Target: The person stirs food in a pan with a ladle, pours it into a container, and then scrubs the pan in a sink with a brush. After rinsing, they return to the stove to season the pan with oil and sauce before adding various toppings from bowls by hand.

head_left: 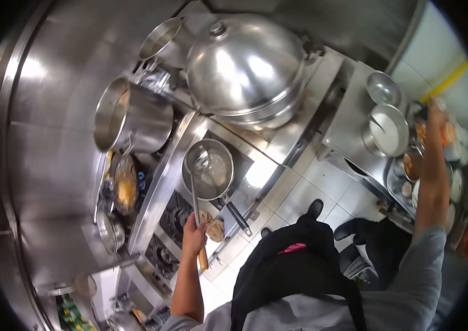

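My left hand [194, 238] is closed round the long handle of a ladle [194, 193], which ends in wood below my fist. The ladle's bowl rests inside a saucepan [214, 187] holding a clear, bubbly liquid, on the stove. A crumpled brown cloth [214, 230] lies beside my left hand, near the pan's black handle. Stretched far to the right, my right hand [437, 110] is over the side counter, above bowls of ingredients. Its fingers look closed on a small pale thing that I cannot make out. Nearby stands a pot of white liquid [391, 132] with a spoon in it.
A large domed steamer [247, 66] stands behind the pan, with a tall stockpot [140, 121] to its left. A food-filled oval dish [126, 185] sits further left. An empty metal bowl [383, 88] is on the right counter [347, 118]. Someone's dark shoes [355, 229] show at my right.
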`<act>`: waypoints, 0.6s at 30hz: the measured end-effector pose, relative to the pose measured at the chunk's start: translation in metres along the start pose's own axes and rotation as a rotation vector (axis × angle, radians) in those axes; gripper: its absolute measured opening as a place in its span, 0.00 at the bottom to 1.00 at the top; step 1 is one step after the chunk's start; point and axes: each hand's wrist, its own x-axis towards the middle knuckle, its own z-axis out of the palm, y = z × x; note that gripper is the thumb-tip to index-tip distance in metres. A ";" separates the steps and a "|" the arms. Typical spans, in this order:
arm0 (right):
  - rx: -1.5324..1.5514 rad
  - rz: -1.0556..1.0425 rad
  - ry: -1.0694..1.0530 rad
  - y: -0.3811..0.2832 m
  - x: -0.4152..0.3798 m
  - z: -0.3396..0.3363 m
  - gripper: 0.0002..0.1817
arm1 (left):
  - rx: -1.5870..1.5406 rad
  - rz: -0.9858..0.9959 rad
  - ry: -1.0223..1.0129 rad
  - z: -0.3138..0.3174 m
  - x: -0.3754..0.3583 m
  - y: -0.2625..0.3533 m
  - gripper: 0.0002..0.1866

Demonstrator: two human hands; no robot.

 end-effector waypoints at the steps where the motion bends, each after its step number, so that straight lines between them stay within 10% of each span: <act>1: -0.043 0.038 0.086 0.004 0.010 0.013 0.71 | -0.049 0.000 -0.014 0.000 0.011 -0.021 0.25; 13: 0.096 0.049 -0.040 -0.002 0.009 0.004 0.59 | -0.047 -0.194 0.048 -0.003 -0.019 -0.043 0.31; 18: 0.158 -0.443 0.303 -0.032 -0.006 -0.068 0.51 | -0.205 -0.045 0.052 -0.013 0.033 -0.065 0.30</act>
